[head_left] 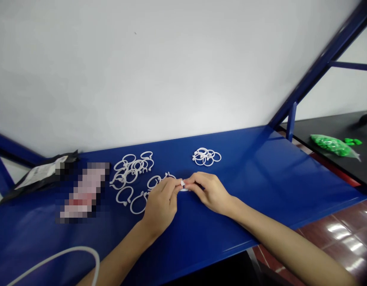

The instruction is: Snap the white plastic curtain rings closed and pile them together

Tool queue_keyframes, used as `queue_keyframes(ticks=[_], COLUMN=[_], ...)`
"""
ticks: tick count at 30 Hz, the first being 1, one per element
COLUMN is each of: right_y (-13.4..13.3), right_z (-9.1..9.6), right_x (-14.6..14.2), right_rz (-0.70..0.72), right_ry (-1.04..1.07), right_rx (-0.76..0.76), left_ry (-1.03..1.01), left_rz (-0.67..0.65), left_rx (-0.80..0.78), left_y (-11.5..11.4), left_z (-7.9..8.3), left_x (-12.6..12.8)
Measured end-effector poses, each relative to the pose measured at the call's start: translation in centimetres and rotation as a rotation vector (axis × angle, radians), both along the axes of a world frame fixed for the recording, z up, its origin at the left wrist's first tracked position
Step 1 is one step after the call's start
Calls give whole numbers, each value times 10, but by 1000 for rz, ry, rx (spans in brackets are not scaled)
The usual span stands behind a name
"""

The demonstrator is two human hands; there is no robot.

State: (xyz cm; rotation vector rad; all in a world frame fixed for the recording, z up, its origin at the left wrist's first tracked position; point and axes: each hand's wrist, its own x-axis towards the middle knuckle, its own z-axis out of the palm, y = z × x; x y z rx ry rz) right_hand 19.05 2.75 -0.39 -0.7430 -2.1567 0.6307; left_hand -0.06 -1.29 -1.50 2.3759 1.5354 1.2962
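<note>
Between my two hands is a white plastic curtain ring (pixel 183 190), mostly hidden by the fingers. My left hand (pixel 162 201) pinches one side of it near its clasp. From the other side, the thumb and forefinger of my right hand (pixel 212 192) are closed on it too. Several white rings with gaps at their ends (pixel 125 195) lie loosely spread to the left, some partly behind my left hand. Beyond my right hand lies a small heap of white rings (pixel 206 157) that look closed.
The rings lie on a blue table (pixel 248 171) against a white wall. A black package with a label (pixel 40 174) and a blurred-out item (pixel 85 190) lie at left. A white cable (pixel 73 249) crosses the lower left. At right, a bag of green pieces (pixel 332 145) rests on a black table.
</note>
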Motion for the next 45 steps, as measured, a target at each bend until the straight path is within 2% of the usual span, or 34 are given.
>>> queue_keyframes(ticks=[5, 8, 10, 12, 15, 17, 20, 23, 26, 30, 33, 35, 38, 41, 45], right_y=[3, 12, 20, 29, 40, 45, 47, 43, 36, 24, 16, 13, 13, 13, 11], right_z=[-4, -6, -6, -5, -4, -5, -6, -3, 1, 1, -2, -3, -2, 0, 0], right_x=[-2, -2, 2, 9, 20, 26, 30, 27, 20, 5, -6, -9, -10, -6, -2], right_rz=[-34, -97, -193, -347, -583, -669, -715, -687, -506, -197, -92, -67, -104, -131, -92], right_ry=[-61, -132, -174, -222, -327, -400, -432, -352, -197, -26, 32, 50, 56, 35, -35], right_rx=[-7, 40, 93, 141, 169, 177, 209, 233, 178, -86, -307, -375, -311, -156, -22], left_ry=[137, 271, 351, 419, 507, 530, 480, 379, 283, 230, 275, 291, 249, 144, 38], left_rz=[-11, 48, 116, 164, 170, 151, 131, 126, 70, -32, -88, -123, -144, -67, 19], left_rx=[28, 2, -27, -65, -115, -120, -88, -45, -30, 20, 78, 102, 147, 179, 103], left_y=[4, 10, 12, 14, 15, 16, 17, 17, 16, 13, 12, 11, 10, 10, 13], left_z=[1, 1, 0, -2, -6, -6, -5, 1, 8, 11, 9, 7, 7, 8, 9], left_x=[-4, -9, -12, -15, -18, -19, -19, -18, -16, -13, -10, -9, -7, -7, -9])
